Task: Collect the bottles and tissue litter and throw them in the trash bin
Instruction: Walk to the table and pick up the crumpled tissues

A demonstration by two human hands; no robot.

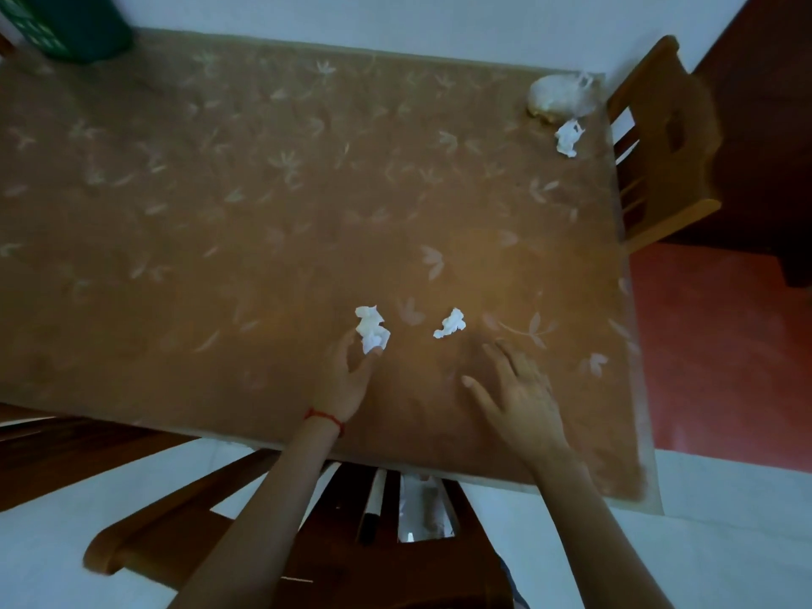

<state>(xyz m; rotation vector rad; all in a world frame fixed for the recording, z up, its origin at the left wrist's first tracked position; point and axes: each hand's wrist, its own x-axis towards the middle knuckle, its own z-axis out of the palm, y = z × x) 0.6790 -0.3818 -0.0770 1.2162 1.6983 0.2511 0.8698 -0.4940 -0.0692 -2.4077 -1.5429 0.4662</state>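
Note:
Two crumpled white tissues lie near the front of the brown table (219, 213). My left hand (345, 380) reaches the left tissue (371, 329), thumb and fingertips touching its lower edge, fingers apart. My right hand (520, 397) is spread flat, palm down, just below and right of the second tissue (450, 323), not touching it. A third crumpled tissue (567, 137) lies at the far right corner. No bottle is visible.
A whitish plastic bag or bundle (560, 96) sits at the far right corner beside the third tissue. A dark green container (74, 24) stands at the far left corner. Wooden chairs stand at the right (659, 147) and in front of me (184, 534).

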